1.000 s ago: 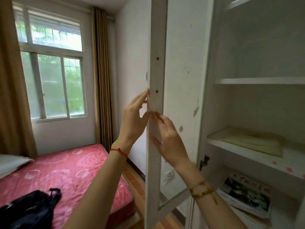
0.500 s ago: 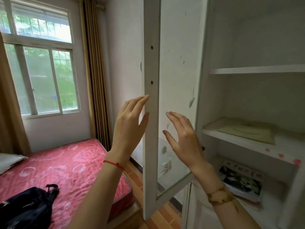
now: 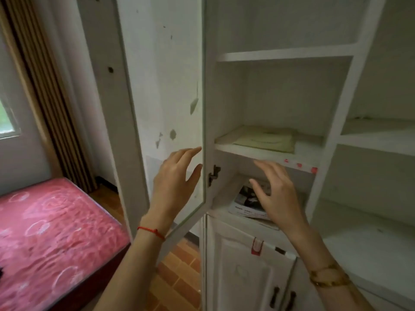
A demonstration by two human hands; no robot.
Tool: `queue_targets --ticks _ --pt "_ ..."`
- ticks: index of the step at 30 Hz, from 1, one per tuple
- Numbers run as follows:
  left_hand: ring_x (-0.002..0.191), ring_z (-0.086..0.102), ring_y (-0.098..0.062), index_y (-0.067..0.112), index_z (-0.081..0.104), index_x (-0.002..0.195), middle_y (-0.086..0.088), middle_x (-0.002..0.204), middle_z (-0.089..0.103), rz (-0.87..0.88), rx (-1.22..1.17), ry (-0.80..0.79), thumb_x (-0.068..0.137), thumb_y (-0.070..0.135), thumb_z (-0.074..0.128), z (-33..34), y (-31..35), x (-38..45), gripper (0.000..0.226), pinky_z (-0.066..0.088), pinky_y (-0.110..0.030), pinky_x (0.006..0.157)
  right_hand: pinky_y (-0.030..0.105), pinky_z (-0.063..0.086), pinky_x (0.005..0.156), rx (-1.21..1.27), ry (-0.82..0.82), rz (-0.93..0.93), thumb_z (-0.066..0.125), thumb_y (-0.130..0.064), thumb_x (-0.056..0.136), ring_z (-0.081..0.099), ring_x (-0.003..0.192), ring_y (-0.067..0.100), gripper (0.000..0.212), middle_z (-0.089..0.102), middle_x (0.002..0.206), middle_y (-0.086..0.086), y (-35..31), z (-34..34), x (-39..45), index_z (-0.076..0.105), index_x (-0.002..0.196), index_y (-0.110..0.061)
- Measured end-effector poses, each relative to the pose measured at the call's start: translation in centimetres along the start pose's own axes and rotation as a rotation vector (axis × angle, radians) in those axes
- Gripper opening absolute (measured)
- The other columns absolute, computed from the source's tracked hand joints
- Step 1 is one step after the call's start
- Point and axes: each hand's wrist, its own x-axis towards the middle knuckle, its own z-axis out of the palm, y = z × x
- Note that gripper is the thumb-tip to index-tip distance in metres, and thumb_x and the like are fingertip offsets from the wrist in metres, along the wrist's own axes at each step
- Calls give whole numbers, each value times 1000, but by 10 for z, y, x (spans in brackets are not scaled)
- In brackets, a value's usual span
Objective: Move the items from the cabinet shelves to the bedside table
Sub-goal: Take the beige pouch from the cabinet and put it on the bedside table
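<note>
Magazines [image 3: 246, 204]: stacked at the front edge of the lowest open cabinet shelf [image 3: 224, 213], untouched; folded green cloth [image 3: 267, 140] on the shelf above. Step: reaching in. Left hand [image 3: 177, 182] and right hand [image 3: 278, 194] both slack-fingered, holding nothing; next move likely needs the right lowered onto the stack.

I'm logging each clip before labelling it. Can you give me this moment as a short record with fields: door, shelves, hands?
door: glass cabinet door swung open to the left
upper shelf: folded yellow-green cloth lying flat
lower shelf: magazines, stacked flat, partly hidden by the right hand
left hand: fingers straight, at the door's edge, holding nothing
right hand: fingers spread, in front of the lower shelf, above the magazines, no grip yet
beside cabinet: bed with pink mattress
</note>
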Motion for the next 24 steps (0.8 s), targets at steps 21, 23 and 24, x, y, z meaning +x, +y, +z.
queue_targets --ticks 21,23,24 --pt "119 58 -27 12 58 134 -9 130 62 -149 -124 -317 95 31 58 224 -29 176 43 50 -42 96 37 43 99 -251 -37 430 50 -37 98 46 123 26 51 52 134 12 170 15 145 45 140 -8" --pt "119 58 -28 11 57 135 -10 132 62 -173 -131 -380 94 32 59 239 -36 185 45 50 -42 96 40 47 94 -281 -71 494 51 -39 97 50 115 27 50 57 126 13 176 21 155 48 135 -7" --pt "119 58 -28 12 56 136 -9 133 61 -189 -132 -417 94 35 58 246 -39 188 48 50 -41 96 41 48 91 -300 -92 523 51 -40 96 52 111 29 49 59 120 14 178 24 158 50 132 -5"
